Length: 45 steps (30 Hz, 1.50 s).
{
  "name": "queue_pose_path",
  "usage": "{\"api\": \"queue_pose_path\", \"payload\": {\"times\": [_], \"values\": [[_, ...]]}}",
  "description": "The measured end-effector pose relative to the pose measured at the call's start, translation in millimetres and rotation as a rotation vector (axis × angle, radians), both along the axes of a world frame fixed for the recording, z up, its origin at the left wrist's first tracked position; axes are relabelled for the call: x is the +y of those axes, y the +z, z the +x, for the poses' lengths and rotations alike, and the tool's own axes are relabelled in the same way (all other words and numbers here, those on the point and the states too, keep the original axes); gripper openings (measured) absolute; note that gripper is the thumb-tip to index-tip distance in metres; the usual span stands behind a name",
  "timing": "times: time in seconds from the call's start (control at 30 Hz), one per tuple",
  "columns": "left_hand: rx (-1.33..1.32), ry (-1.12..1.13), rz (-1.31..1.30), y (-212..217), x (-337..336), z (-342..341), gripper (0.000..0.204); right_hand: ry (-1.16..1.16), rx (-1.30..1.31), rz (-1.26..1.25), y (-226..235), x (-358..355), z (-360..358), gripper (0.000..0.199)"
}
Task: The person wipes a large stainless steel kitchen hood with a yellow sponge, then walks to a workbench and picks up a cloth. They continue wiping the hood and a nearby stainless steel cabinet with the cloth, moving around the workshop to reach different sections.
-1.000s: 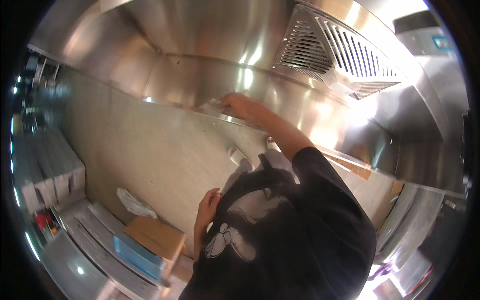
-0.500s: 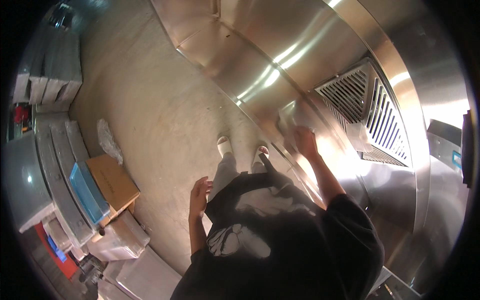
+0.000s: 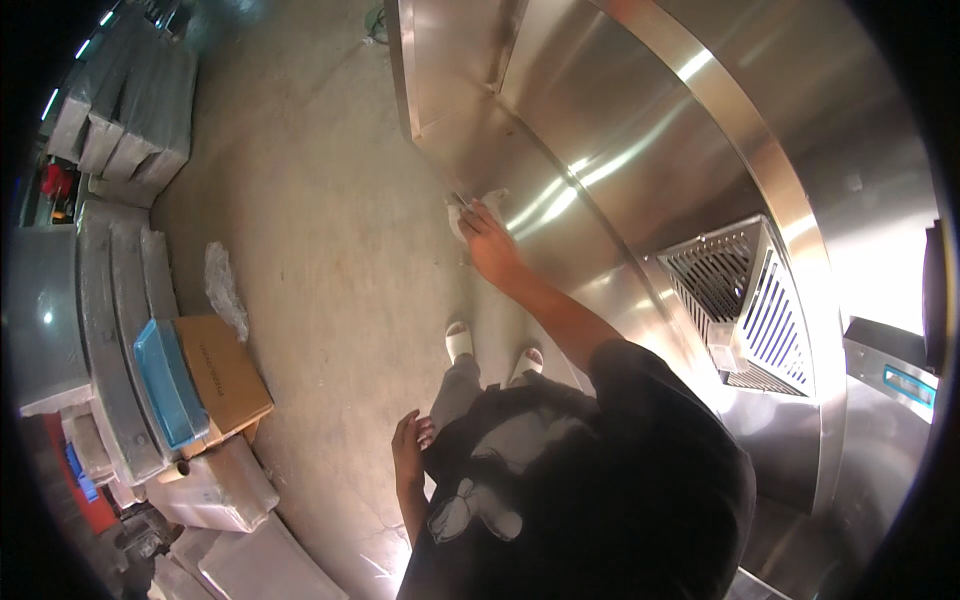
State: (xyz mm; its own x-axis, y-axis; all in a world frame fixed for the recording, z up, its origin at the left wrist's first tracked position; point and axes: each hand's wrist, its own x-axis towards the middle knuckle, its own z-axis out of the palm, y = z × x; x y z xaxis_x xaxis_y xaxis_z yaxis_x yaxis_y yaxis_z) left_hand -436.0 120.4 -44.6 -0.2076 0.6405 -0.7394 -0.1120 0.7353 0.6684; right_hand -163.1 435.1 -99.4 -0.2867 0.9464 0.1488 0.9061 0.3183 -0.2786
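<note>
Right hand (image 3: 490, 250) gripping a cloth (image 3: 456, 222) at the hood's (image 3: 610, 90) edge.
Head view: the right hand's fingers bend closed on the pale cloth, at the hood's floor-side edge near a corner, well apart from the vent (image 3: 708, 268). The left hand (image 3: 410, 436) hangs beside the shirt (image 3: 630, 470), half curled, holding nothing that shows.
</note>
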Motion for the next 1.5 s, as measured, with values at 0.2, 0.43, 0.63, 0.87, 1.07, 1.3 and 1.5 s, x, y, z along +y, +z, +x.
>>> {"api": "queue_pose_path", "payload": {"times": [0.2,0.43,0.63,0.87,1.07,1.3,1.5], "values": [[-0.024,0.105,-0.053,-21.8,15.2,-39.5,0.044,-0.143,0.457,0.132,-5.7,56.8,-4.3,0.032],[-0.034,-0.108,0.001,-37.8,101.6,-106.7,0.043,-0.702,1.049,-0.132,15.4,76.3,-6.4,0.022],[0.228,-0.133,0.152,-10.4,186.7,-153.2,0.043,-0.37,0.905,0.125,14.8,158.4,-60.9,0.027],[0.149,0.176,0.025,-22.2,154.5,-113.9,0.049,-0.499,0.685,0.156,5.2,179.1,-91.1,0.042],[0.067,0.321,-0.039,-47.2,138.1,-93.8,0.043,-0.827,0.315,0.121,6.9,176.9,-109.2,0.05],[0.058,0.142,-0.032,-54.2,238.7,-173.8,0.042,-0.937,0.539,0.112,-9.3,194.8,-133.8,0.04],[0.121,-0.048,-0.021,-61.1,327.4,-262.2,0.036,-0.747,0.267,0.497,-16.4,187.2,-144.4,0.038]]}}
